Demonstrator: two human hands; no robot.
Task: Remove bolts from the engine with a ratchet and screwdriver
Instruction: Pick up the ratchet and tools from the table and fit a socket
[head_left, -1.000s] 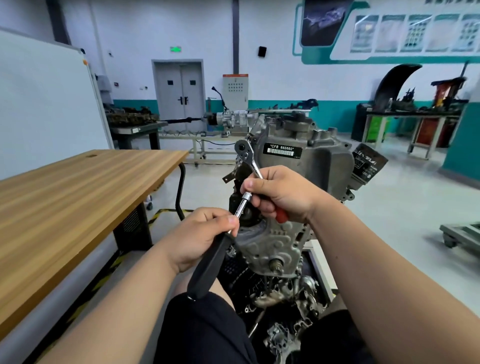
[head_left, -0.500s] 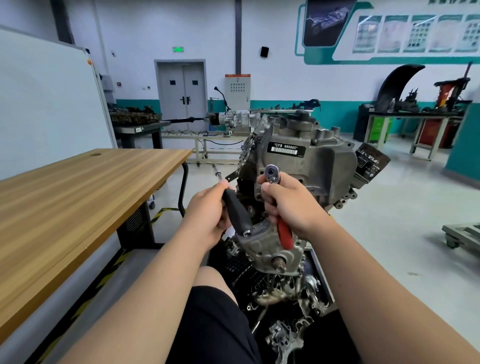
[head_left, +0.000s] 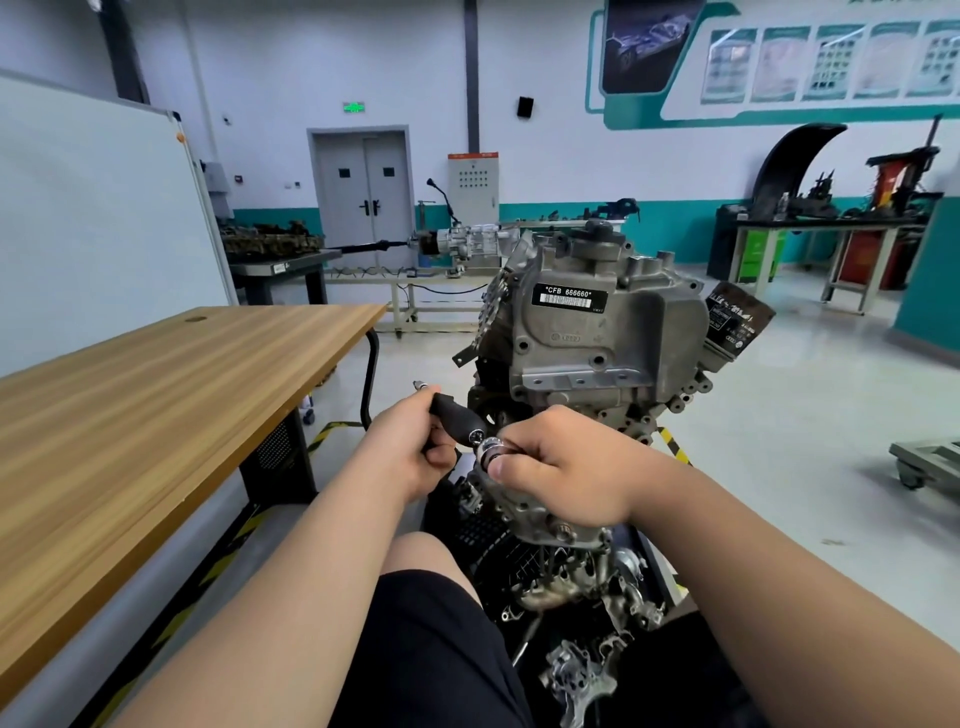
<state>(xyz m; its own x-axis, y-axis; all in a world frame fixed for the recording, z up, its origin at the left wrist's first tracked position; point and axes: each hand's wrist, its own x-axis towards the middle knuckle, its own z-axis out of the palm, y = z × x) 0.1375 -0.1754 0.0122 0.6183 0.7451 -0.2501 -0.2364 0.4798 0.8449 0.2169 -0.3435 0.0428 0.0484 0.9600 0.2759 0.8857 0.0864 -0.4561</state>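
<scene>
Screwdriver (head_left: 457, 418) with a black handle, held in the air just in front of the lower part of the engine (head_left: 597, 332). Its long axis slants from upper left, where a short metal tip pokes out past the left hand (head_left: 410, 452), down to lower right, where the butt of the handle ends. The left hand's fingers (head_left: 434, 448) are curled round the handle.

Touching or just beside that butt, it is hard to tell which, sits the round chrome end of the ratchet (head_left: 490, 448). The right hand (head_left: 561, 467) pinches it between the thumb and curled fingers, and the rest of the ratchet is hidden inside the fist. The right hand is the nearer one to the engine casing.

Neither tool touches the engine. The screwdriver tip points left, away from the engine and toward the wooden tabletop (head_left: 156, 405). A bolt head (head_left: 599, 359) shows on the grey casing above the hands, below a barcode label (head_left: 569, 299). To reach a bolt, a working end would probably have to swing round to face the casing.
</scene>
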